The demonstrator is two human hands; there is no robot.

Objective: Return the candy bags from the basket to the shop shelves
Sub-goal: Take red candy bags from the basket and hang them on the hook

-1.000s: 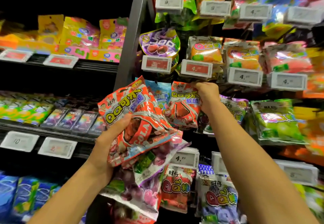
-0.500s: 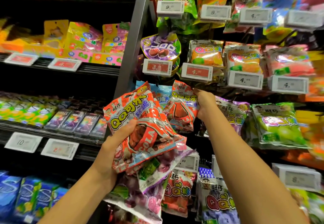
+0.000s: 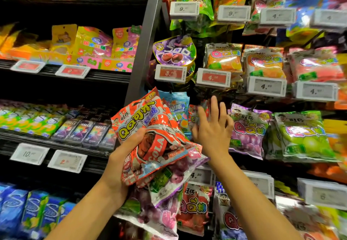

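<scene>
Gripping a fanned bundle of candy bags tightly with the left grip [image 3: 120, 161], thumb pressing across the front of the topmost red cola gummy bag [image 3: 150, 127]. Clasping several purple grape gummy bags [image 3: 169, 187] underneath it in the same closed hold, drooping below the wrist. Holding the whole bundle up in the air in front of the grey shelf upright [image 3: 142, 52], level with the middle row of shelves. Leaving, far to the left, green mint rolls [image 3: 28, 119] and dark Halls packs [image 3: 84, 130] lying on their shelf above a white price tag [image 3: 29, 153].

Spreading the right grip [image 3: 212, 136] wide open just right of the bundle, fingers splayed, holding nothing, palm turned toward the pegs. Partly covering a hanging red cola bag [image 3: 193, 115] with those fingers; not possible to tell whether touching it or not. Leaving a light blue candy bag [image 3: 178, 108] hanging just left of that one, half hidden behind the bundle. Reaching just beside a hanging purple grape bag [image 3: 246, 132] to the right, with a green gummy bag [image 3: 300, 136] hanging beyond it. Facing, higher up, orange gummy bags [image 3: 223, 57] behind a red price tag [image 3: 213, 77].
</scene>
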